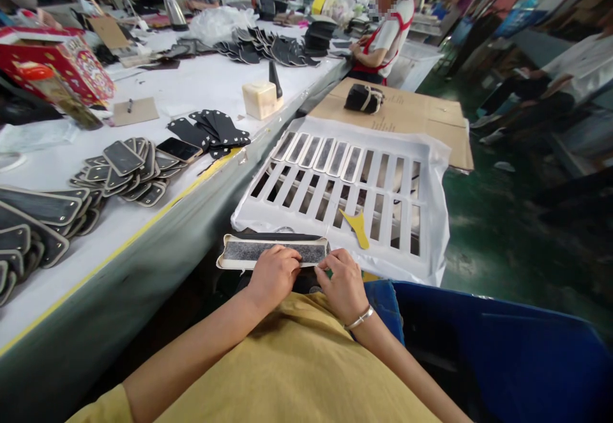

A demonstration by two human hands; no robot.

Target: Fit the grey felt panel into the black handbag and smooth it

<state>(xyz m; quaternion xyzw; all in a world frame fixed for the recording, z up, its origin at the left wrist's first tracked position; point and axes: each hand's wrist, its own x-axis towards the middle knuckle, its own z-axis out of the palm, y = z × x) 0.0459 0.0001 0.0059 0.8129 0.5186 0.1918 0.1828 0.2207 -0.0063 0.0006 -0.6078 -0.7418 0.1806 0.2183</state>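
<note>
My left hand (272,274) and my right hand (341,282) both press down on a flat oblong piece (249,252) with a dark grey face and a cream border, held over my lap. The fingers of each hand are curled onto its near edge. Just beyond it lies a white slotted template (387,148) on white plastic sheeting, with several dark pieces set in its upper left slots. A small yellow scraper (357,226) lies on the template, a little ahead of my right hand.
A long white table (201,81) runs along my left, bearing fanned stacks of dark pieces (127,170), a cream block (260,98) and a red box (57,59). Cardboard (421,113) lies beyond the template. A blue bin (502,353) sits at my right. Other people work farther back.
</note>
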